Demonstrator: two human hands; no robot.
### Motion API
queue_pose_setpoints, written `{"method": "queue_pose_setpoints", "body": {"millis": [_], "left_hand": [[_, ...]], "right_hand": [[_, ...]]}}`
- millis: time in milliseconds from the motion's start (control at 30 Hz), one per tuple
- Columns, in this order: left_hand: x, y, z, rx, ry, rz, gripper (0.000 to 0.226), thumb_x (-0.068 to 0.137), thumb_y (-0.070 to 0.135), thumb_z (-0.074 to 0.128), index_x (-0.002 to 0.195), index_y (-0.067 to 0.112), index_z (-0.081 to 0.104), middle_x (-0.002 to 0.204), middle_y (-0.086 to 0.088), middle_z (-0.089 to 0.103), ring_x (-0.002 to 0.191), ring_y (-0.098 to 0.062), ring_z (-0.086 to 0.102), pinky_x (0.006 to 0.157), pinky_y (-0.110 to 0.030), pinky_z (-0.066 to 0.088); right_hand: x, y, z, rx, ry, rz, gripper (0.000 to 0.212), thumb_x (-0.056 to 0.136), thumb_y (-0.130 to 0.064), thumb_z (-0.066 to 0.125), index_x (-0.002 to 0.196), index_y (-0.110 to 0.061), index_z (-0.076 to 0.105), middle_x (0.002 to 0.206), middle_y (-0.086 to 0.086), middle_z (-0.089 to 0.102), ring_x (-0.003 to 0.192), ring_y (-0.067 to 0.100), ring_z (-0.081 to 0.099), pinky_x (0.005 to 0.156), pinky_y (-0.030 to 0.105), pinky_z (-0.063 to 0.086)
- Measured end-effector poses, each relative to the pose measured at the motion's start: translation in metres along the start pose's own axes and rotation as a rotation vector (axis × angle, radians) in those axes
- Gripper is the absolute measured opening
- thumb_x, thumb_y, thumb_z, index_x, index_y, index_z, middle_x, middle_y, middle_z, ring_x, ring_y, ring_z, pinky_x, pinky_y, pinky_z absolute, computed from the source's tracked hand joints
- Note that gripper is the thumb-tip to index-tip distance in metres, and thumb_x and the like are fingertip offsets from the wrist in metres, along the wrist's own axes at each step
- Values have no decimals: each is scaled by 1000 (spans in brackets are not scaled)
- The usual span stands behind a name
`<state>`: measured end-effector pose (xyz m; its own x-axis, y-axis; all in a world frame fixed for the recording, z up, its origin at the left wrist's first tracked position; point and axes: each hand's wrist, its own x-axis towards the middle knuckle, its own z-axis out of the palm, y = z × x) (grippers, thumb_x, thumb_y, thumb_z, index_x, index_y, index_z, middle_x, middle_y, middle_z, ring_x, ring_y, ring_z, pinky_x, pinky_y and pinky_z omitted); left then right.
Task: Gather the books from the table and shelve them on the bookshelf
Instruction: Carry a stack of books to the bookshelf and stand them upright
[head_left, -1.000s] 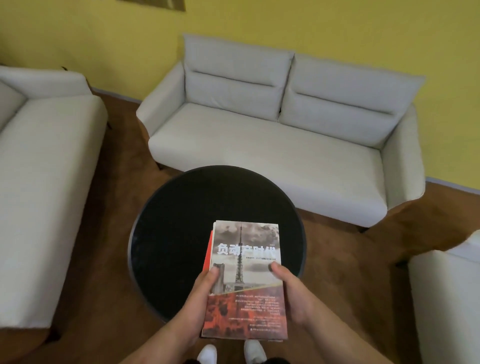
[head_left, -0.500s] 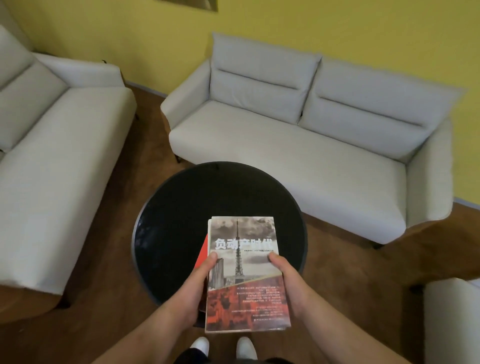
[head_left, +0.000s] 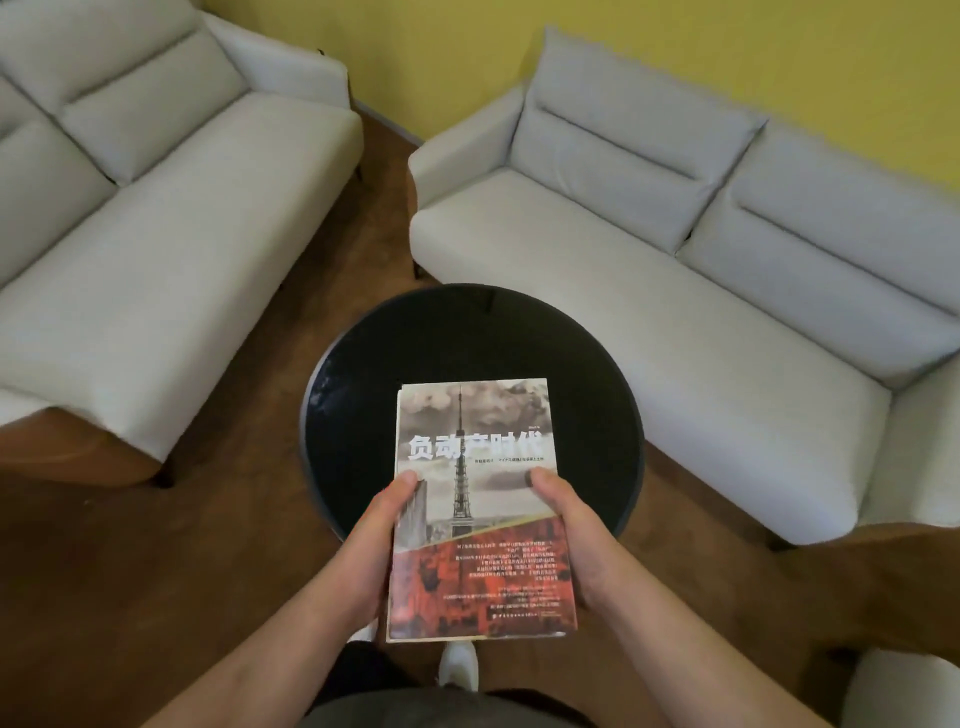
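Observation:
I hold a small stack of books in front of me, above the near edge of the round black table. The top book has a grey and red cover with a tower and white characters. My left hand grips the stack's left edge, thumb on the cover. My right hand grips the right edge the same way. The books underneath are almost fully hidden by the top one. No bookshelf is in view.
A light grey sofa stands behind the table against the yellow wall. A second grey sofa sits to the left. A corner of another seat shows at the lower right. Brown floor surrounds the table.
The view has turned to the left, so both sofas have shifted right in frame. The red book edge beneath the top book no longer shows. Both hands keep their grip.

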<state>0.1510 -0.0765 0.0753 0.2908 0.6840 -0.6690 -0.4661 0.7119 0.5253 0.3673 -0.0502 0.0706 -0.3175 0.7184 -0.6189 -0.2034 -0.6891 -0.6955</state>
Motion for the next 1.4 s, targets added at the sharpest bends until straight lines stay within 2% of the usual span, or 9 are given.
{"method": "queue_pose_setpoints", "body": {"millis": [167, 400, 467, 600, 733, 800, 967, 1200, 1400], "left_hand": [[-48, -4, -36, -74, 138, 153, 54, 79, 46, 56, 121, 13, 63, 115, -19, 73, 104, -37, 71, 105, -58, 45], [-134, -16, -108, -233, 397, 288, 45, 85, 42, 51, 116, 11, 64, 114, -21, 73, 109, -41, 68, 106, -58, 44], [-154, -22, -131, -268, 455, 298, 48, 87, 43, 50, 118, 9, 63, 113, -21, 73, 106, -41, 69, 102, -55, 48], [-189, -35, -186, -377, 553, 318, 50, 83, 45, 55, 117, 9, 63, 110, -19, 74, 95, -35, 74, 87, -47, 55], [-221, -34, -243, -533, 557, 332, 51, 83, 42, 52, 120, 8, 60, 106, -19, 75, 88, -32, 75, 72, -42, 60], [-238, -28, -273, -565, 563, 357, 51, 82, 41, 52, 119, 7, 59, 103, -17, 76, 85, -30, 76, 66, -37, 61], [-273, -12, -342, -517, 639, 391, 52, 82, 45, 50, 119, 9, 59, 104, -12, 77, 91, -28, 76, 74, -36, 59], [-304, 13, -409, -580, 702, 406, 49, 85, 45, 64, 119, 10, 61, 110, -15, 76, 95, -31, 75, 79, -40, 58], [-304, 56, -463, -626, 750, 423, 50, 80, 43, 54, 117, 10, 63, 110, -14, 76, 95, -31, 75, 83, -42, 55]], "right_hand": [[16, 4, 49, -133, -174, 34, 69, 76, -53, 73, 130, -14, 60, 117, 17, 74, 101, 33, 74, 86, 43, 58], [42, 42, 149, -302, -356, 187, 52, 80, -43, 70, 125, -18, 61, 114, 15, 76, 102, 34, 74, 88, 46, 56], [50, 56, 181, -345, -397, 234, 48, 80, -41, 76, 119, -18, 62, 107, 12, 78, 98, 31, 75, 87, 46, 56], [69, 87, 249, -456, -495, 355, 70, 70, -47, 79, 130, -18, 58, 119, 15, 74, 110, 36, 71, 104, 55, 51], [86, 116, 324, -518, -620, 442, 64, 81, -40, 67, 137, -13, 53, 122, 14, 73, 109, 33, 72, 87, 41, 60], [93, 131, 363, -563, -657, 453, 67, 82, -42, 68, 139, -11, 53, 124, 14, 72, 110, 33, 71, 87, 41, 60], [112, 160, 445, -638, -735, 485, 78, 78, -51, 74, 143, -14, 51, 136, 17, 65, 125, 39, 62, 112, 59, 43], [134, 182, 531, -711, -720, 509, 62, 84, -44, 65, 137, -16, 56, 127, 14, 71, 117, 35, 68, 107, 55, 49], [187, 185, 594, -718, -719, 597, 53, 93, -41, 64, 140, -18, 54, 130, 17, 69, 118, 39, 67, 108, 59, 48]]}}
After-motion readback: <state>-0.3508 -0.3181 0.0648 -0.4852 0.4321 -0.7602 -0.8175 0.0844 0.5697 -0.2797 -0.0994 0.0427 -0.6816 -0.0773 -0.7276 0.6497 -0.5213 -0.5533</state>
